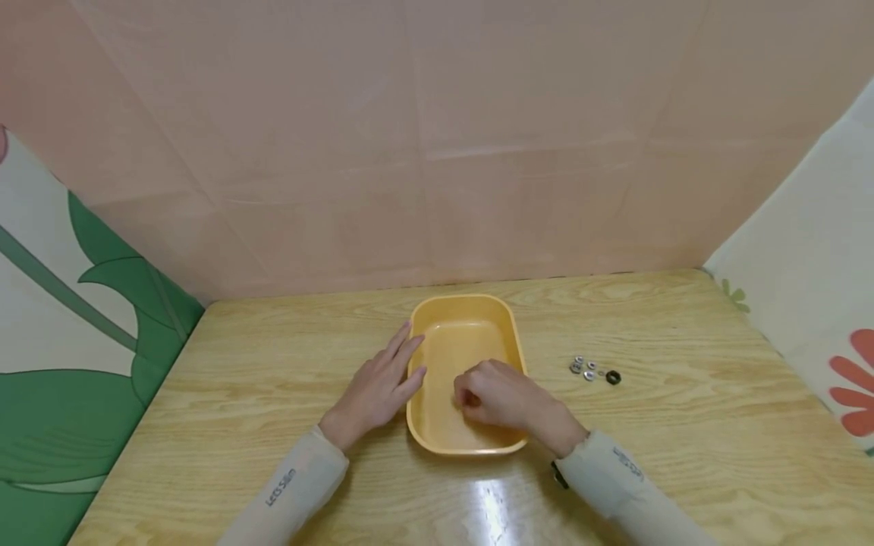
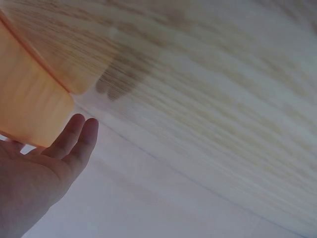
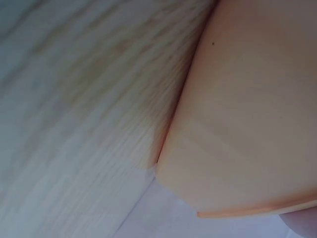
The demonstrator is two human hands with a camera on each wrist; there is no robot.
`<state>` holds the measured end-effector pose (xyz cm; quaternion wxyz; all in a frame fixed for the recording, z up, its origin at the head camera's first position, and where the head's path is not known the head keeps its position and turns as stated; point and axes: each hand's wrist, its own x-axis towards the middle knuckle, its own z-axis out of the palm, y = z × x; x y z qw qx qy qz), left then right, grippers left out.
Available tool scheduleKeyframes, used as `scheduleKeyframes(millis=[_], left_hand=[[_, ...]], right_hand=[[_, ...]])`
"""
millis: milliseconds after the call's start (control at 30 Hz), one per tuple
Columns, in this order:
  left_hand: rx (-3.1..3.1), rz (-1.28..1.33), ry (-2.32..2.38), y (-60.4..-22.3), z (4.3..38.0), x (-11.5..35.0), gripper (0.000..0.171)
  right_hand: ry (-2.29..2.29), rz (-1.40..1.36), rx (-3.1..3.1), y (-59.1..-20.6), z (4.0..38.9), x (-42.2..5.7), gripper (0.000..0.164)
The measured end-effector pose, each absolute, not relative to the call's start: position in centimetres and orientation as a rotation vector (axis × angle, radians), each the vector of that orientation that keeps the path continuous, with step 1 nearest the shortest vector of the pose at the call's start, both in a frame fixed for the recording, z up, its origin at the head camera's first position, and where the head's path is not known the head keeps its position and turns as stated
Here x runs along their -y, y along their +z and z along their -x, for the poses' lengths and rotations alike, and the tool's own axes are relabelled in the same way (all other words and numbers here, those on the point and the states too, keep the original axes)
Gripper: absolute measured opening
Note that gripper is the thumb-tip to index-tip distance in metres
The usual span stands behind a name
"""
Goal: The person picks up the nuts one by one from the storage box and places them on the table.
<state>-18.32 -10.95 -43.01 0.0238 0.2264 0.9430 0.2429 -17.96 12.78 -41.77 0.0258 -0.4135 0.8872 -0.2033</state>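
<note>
A yellow-orange plastic bin (image 1: 467, 303) stands on the wooden table in the head view. My left hand (image 1: 374, 388) rests at its left rim, fingers fairly straight and thumb reaching over the edge. From the left wrist, that hand (image 2: 44, 168) shows its fingers extended beside the bin's outer wall (image 2: 34, 94). Over the right part of the bin's inside is my right hand (image 1: 501, 394), its fingers curled in. No object shows in that hand, and the inside of its grip is hidden. The right wrist view is largely filled by the bin's side (image 3: 237, 119).
To the right of the bin, several small silver metal rings or nuts (image 1: 589, 375) lie on the wooden table (image 1: 683, 440), with a black ring (image 1: 613, 377) beside them. A pinkish sheet (image 1: 423, 152) hangs along the table's back edge, and patterned sheets flank both sides.
</note>
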Motion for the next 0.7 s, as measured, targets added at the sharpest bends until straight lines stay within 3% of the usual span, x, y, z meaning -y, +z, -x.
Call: scheduleKeyframes(millis=[400, 700], left_hand=[[-2.927, -0.725, 0.776, -43.04, 18.14, 10.86, 0.058], [-2.928, -0.715, 0.773, -43.02, 18.26, 10.92, 0.058]], right_hand=[[-0.674, 1.279, -2.766, -41.48, 17.74, -13.13, 0.006], [-0.742, 1.311, -2.785, -41.2, 17.48, -13.7, 0.012]])
